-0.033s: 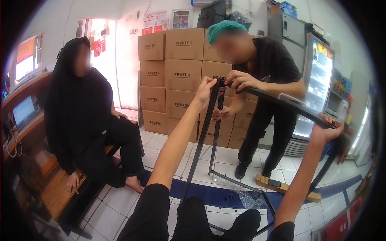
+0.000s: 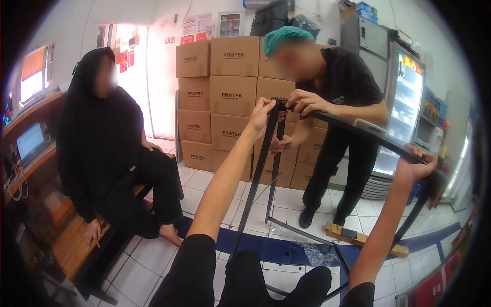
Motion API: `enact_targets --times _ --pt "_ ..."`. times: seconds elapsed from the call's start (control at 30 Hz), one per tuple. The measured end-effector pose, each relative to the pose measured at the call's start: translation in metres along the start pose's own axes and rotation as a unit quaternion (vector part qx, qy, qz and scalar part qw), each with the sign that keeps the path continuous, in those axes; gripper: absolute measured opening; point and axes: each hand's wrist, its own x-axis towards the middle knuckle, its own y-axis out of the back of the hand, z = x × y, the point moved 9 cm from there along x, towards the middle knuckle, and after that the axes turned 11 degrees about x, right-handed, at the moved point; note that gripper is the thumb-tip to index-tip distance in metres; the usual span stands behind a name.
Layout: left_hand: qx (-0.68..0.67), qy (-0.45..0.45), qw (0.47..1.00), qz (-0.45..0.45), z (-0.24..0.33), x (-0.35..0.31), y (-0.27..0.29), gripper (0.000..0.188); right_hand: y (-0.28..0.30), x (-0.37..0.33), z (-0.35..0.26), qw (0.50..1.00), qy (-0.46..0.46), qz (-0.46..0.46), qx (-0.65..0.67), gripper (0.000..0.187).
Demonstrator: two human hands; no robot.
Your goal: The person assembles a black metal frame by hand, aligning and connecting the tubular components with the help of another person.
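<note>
A black metal frame (image 2: 354, 128) with thin legs and lower crossbars stands in front of me. My left hand (image 2: 262, 115) is closed on its upper left corner, fingers pinched at the top of a leg. Farther right, my right hand (image 2: 413, 169) grips the other end of the top bar from below, its fingertips curled over the edge. A co-worker in a green hair cover leans over the same left corner. One co-worker's hand (image 2: 308, 102) rests on the top bar, and the other hand (image 2: 281, 145) holds a leg below it. The joint itself is partly hidden by fingers.
Stacked cardboard boxes (image 2: 233, 92) stand behind the frame. A seated person in black (image 2: 107, 138) is at left on a wooden bench (image 2: 76, 245). On the floor lie a cardboard strip (image 2: 368, 239) with a dark object on it, and clear plastic wrap (image 2: 316, 254). A lit glass-door fridge (image 2: 405, 97) stands behind right.
</note>
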Motion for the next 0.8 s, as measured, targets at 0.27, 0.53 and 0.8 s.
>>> enact_targets --times 0.27,0.53,0.8 --pt "-0.002 0.000 1.000 0.011 0.001 -0.003 0.002 0.016 0.003 -0.002 0.001 1.000 0.006 0.011 -0.004 0.038" --pt "0.092 -0.021 0.995 0.032 -0.014 0.018 0.018 0.021 -0.005 -0.009 0.002 0.995 0.080 0.030 -0.045 0.043" --pt "0.102 -0.085 0.984 0.118 -0.012 0.017 0.028 0.027 -0.002 -0.010 0.010 0.996 0.018 0.068 0.056 0.044"
